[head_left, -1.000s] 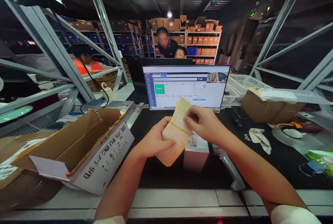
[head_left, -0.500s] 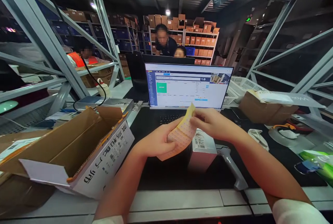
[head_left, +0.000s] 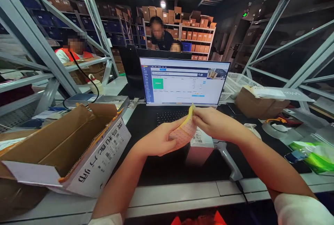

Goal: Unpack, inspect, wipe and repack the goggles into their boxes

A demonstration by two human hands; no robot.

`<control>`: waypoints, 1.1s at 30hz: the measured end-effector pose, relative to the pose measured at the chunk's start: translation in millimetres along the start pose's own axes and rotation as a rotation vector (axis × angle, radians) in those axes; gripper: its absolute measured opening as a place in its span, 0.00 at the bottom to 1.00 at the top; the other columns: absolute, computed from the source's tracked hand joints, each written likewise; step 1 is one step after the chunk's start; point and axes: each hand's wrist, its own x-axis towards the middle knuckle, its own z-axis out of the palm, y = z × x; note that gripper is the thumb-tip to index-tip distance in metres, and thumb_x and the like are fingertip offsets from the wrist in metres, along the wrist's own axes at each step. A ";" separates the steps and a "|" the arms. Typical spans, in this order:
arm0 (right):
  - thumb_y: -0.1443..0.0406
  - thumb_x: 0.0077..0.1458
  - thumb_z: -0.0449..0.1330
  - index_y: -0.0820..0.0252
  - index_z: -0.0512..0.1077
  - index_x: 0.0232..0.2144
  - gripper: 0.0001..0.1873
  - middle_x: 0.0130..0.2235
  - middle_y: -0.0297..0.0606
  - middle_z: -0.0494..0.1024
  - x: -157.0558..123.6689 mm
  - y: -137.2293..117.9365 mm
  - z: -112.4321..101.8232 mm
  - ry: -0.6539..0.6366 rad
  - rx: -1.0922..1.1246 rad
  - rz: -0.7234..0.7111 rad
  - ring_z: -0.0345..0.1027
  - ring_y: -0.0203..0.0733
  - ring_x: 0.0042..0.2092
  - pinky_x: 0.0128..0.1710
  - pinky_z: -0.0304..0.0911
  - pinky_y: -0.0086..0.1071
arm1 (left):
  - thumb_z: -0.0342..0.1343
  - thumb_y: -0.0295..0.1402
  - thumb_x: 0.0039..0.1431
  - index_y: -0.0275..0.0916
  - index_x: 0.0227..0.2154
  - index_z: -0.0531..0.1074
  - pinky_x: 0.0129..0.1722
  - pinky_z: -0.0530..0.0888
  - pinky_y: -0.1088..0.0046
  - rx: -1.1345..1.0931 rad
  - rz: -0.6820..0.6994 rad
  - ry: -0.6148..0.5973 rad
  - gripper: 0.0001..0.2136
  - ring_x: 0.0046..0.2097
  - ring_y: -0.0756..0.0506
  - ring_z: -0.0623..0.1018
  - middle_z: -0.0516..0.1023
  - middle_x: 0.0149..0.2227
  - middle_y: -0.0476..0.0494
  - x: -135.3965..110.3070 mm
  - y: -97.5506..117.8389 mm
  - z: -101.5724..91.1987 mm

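Observation:
Between my two hands is a curved yellow-and-pink patterned sheet [head_left: 184, 132], perhaps label paper. My left hand [head_left: 161, 138] grips its lower left part, thumb on top. At the upper right edge, the fingers of my right hand [head_left: 210, 120] pinch it. Below the right hand a small white box [head_left: 200, 145] with a barcode label stands on the black mat. A grey barcode scanner [head_left: 228, 160] lies just right of that box. The open cardboard carton [head_left: 96, 162] with white printed sides sits to the left of my left arm.
A lit monitor [head_left: 182, 85] stands ahead, with a keyboard [head_left: 171, 116] before it. To the right are a brown carton [head_left: 261, 105], a tape roll [head_left: 276, 127] and a green packet [head_left: 315, 155]. Other people are beyond the bench, near shelves of boxes [head_left: 197, 37].
My view has shifted, so the scene sits slightly higher and farther left. The sheet is bent more, and its lower end is now mostly behind my left hand.

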 end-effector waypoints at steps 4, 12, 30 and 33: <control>0.66 0.68 0.46 0.57 0.62 0.32 0.11 0.32 0.36 0.73 1.3 0.7 3.1 0.013 -0.008 0.013 0.61 0.37 0.31 0.31 0.51 0.32 | 0.55 0.27 0.55 0.48 0.71 0.53 0.58 0.73 0.64 -0.032 0.012 -0.009 0.40 0.56 0.39 0.78 0.75 0.61 0.49 2.3 0.1 0.8; 0.63 0.68 0.46 0.58 0.62 0.29 0.14 0.31 0.34 0.71 4.9 6.9 1.2 -0.025 0.067 -0.022 0.60 0.36 0.31 0.32 0.51 0.32 | 0.57 0.27 0.55 0.45 0.70 0.55 0.62 0.69 0.62 -0.078 0.033 -0.018 0.39 0.61 0.38 0.75 0.72 0.64 0.46 0.9 -0.8 -3.5; 0.66 0.68 0.44 0.58 0.65 0.36 0.11 0.38 0.38 0.76 11.8 15.2 11.8 0.007 0.119 0.015 0.66 0.40 0.38 0.37 0.56 0.33 | 0.50 0.22 0.51 0.42 0.72 0.52 0.56 0.72 0.65 0.142 -0.005 0.093 0.42 0.55 0.39 0.77 0.80 0.52 0.46 5.5 1.8 11.8; 0.69 0.65 0.45 0.58 0.63 0.33 0.09 0.35 0.37 0.74 14.2 15.9 12.5 0.032 0.122 0.013 0.63 0.39 0.35 0.36 0.55 0.33 | 0.50 0.21 0.52 0.44 0.72 0.50 0.57 0.71 0.65 0.148 -0.017 0.109 0.43 0.55 0.40 0.78 0.80 0.53 0.47 5.9 0.6 11.3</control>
